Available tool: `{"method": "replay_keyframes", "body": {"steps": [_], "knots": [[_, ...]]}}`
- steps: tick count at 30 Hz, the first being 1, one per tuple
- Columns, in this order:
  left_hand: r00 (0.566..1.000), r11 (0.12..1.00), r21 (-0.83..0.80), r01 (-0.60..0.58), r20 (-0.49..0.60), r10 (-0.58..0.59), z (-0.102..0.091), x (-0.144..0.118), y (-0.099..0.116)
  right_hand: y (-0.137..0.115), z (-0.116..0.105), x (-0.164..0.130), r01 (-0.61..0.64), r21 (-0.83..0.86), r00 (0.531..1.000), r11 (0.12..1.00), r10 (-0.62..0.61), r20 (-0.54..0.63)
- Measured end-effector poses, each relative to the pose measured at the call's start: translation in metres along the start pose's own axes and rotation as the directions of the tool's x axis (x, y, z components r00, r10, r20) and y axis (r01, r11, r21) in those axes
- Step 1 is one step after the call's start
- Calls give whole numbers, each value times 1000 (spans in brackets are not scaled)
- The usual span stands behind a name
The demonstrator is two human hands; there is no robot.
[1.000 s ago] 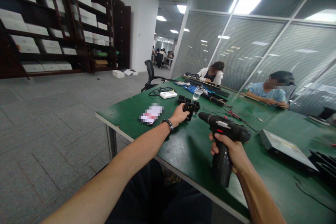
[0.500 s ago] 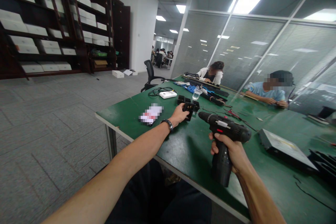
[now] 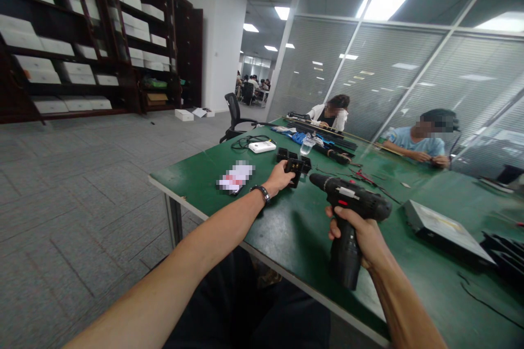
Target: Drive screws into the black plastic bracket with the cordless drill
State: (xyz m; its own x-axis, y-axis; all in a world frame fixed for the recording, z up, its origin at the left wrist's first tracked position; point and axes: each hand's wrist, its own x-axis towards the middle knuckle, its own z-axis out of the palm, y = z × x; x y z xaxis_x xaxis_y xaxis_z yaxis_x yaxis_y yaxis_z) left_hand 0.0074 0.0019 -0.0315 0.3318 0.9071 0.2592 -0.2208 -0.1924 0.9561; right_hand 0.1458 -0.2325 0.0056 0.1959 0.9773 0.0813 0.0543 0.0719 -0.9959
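Note:
My right hand [image 3: 360,232] is wrapped round the grip of a black cordless drill [image 3: 360,199], held over the green table with its chuck pointing left. My left hand [image 3: 280,179] is closed on a small black box-shaped part [image 3: 293,172]; what the part is I cannot make out. Behind it sit more black box-shaped parts [image 3: 286,156]. A gap separates the drill's tip from the held part. Left of my wrist lies a phone [image 3: 235,177], its screen blurred.
The green table [image 3: 270,229] also bears a white device [image 3: 262,146] with a black cable, a clear plastic cup [image 3: 307,145], red-handled pliers [image 3: 362,175] and a flat metal-topped case [image 3: 446,232]. Two people sit at the far side. An office chair [image 3: 234,114] stands beyond the table.

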Motion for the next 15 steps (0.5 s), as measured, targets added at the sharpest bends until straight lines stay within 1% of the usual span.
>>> {"method": "replay_keyframes", "body": {"steps": [5, 11, 15], "knots": [[1000, 1000, -14, -5, -6, 5, 0, 0, -1, -3, 1, -2, -8, 4, 1000, 1000, 8, 1], [999, 998, -46, 38, 13, -37, 0, -3, 4, -1, 1, 0, 7, 11, 1000, 1000, -7, -13], [999, 999, -39, 23, 26, -22, 0, -4, 4, 0, 1, 0, 13, 13, 1000, 1000, -13, -13]]}}
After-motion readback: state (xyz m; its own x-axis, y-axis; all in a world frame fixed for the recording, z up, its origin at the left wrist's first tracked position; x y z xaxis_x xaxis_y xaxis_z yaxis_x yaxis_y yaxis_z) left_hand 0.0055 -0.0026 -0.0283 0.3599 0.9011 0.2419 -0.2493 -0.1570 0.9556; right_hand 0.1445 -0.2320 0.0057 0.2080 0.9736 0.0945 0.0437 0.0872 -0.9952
